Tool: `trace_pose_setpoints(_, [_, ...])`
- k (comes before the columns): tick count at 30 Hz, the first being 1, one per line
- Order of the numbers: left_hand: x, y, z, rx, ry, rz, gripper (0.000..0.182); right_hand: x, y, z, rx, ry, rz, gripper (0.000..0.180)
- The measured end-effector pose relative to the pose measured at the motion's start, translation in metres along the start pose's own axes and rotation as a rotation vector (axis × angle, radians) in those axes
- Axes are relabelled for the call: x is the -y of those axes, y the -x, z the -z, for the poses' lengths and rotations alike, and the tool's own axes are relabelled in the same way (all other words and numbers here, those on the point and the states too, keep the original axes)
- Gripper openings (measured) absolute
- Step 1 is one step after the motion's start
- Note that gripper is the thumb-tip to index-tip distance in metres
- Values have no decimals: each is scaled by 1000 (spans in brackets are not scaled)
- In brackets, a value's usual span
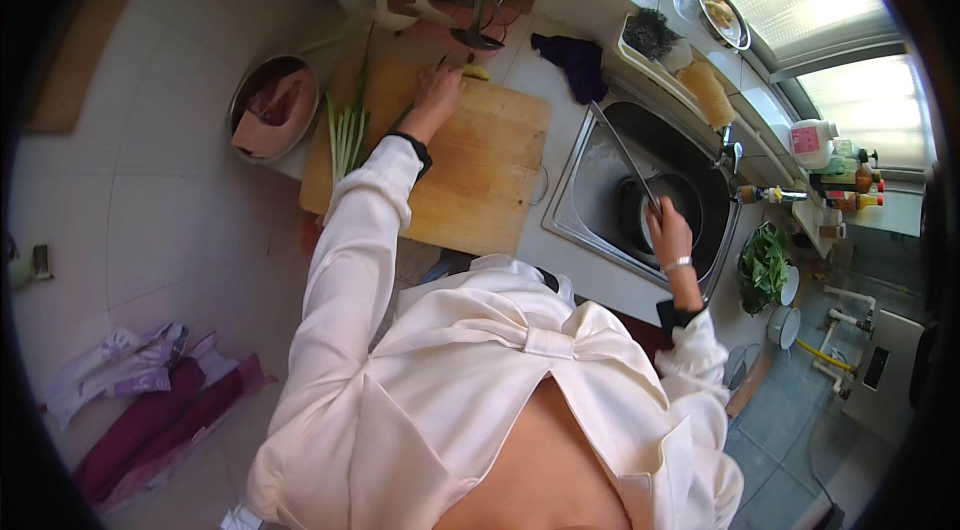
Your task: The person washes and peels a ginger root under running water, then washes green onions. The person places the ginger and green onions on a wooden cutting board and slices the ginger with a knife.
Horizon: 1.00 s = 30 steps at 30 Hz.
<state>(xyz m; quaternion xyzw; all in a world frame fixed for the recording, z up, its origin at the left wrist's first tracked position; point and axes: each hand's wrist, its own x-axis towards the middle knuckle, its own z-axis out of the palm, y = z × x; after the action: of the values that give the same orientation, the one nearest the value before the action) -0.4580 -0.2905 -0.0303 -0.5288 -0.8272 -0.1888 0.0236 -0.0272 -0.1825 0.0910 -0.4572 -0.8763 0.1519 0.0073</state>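
My left hand (pixel 437 91) is at the back of the wooden cutting board (pixel 480 162), its fingers bent down near a yellowish-green piece of food (pixel 475 71) that looks like ginger or a vegetable. Whether the fingers grip anything is hidden. A bunch of green onions (pixel 346 136) lies along the board's left side. My right hand (pixel 669 231) holds a knife (pixel 624 153) over the stainless steel sink (pixel 581 203); its blade points away, towards the sink's back left corner. Beneath the knife, a dark round pan (pixel 686 200) sits in the basin.
A metal bowl of raw meat (pixel 276 109) stands left of the board. A dark cloth (pixel 574 64) lies behind the sink, near the faucet (pixel 729 151). Leafy greens (pixel 763 271) are to the right. A ladle (pixel 478 34) and other utensils hang above the board's back edge.
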Motion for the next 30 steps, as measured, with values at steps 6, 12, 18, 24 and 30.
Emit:
trace_pose_setpoints(6, [29, -51, -55, 102, -72, -17, 18, -20, 62, -42, -245, -285, -192, 22])
trace_pose_setpoints(12, [38, -63, -56, 140, -70, -130, 30, 5, 70, -61, -232, -322, -298, 23])
trace_pose_setpoints(18, [5, -28, -2, -231, 486, -308, 26, 23, 50, -46, -475, -523, -74, 22])
trace_pose_setpoints(24, [-24, 123, 60, 289, 584, -52, 25, 7, 22, -53, -369, -393, -123, 19])
trace_pose_setpoints(30, [-21, 180, 51, 242, 483, -17, 26, 16, 16, -61, -49, -191, -180, 23])
